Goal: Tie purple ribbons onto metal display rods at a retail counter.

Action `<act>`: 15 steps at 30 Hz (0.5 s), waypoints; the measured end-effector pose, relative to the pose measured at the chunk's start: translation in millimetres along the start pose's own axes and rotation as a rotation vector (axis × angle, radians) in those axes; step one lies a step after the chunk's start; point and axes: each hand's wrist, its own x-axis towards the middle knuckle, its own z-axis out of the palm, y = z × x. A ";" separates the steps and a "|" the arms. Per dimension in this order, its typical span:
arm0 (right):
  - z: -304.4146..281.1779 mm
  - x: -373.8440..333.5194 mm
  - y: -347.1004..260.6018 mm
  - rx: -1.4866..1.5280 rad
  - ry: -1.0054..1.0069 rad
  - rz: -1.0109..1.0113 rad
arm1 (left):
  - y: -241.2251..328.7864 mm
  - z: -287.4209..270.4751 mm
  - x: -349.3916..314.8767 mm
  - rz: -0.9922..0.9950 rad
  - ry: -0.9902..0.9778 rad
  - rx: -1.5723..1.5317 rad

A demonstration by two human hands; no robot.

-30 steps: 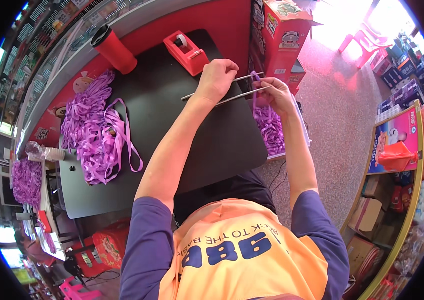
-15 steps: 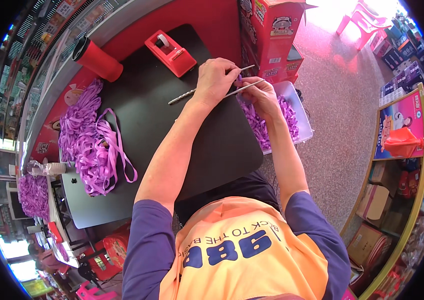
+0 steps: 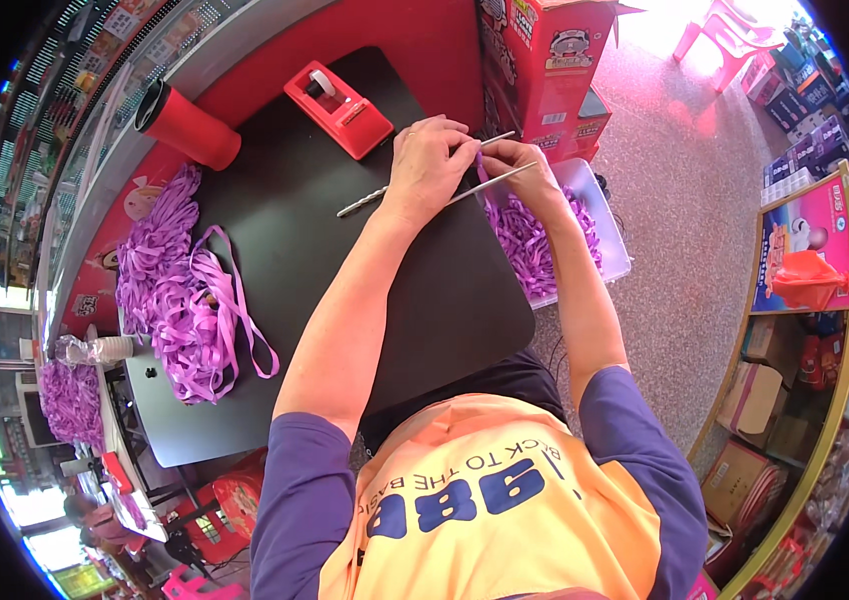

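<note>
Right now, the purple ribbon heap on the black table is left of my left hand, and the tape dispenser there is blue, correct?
No, the tape dispenser is red, as the head view shows; the purple ribbon heap is left of your left hand.

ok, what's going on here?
A person is working over a black table. The left hand grips thin metal rods; the right hand is at their tips, with purple ribbon between the two hands. Its exact hold is hidden. A ribbon pile lies on the table's left side; a white bin of purple strips sits to the right.
</note>
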 end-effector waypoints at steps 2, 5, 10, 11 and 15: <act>1.9 3.2 7.6 -0.023 0.030 -0.034 | 0.1 -0.4 -1.8 0.006 -0.001 -0.001; 4.2 2.8 33.4 -0.097 0.093 -0.050 | -0.6 -0.7 -2.4 0.000 -0.012 0.002; -4.5 -4.0 104.5 -0.337 0.110 -0.007 | -2.7 1.9 -2.0 0.005 0.008 -0.027; -4.6 -7.1 121.3 -0.322 0.117 0.032 | -2.7 2.7 -2.2 -0.002 0.021 -0.038; -4.9 -24.1 180.2 -0.196 0.137 0.132 | -1.9 2.5 -2.0 0.007 0.020 -0.042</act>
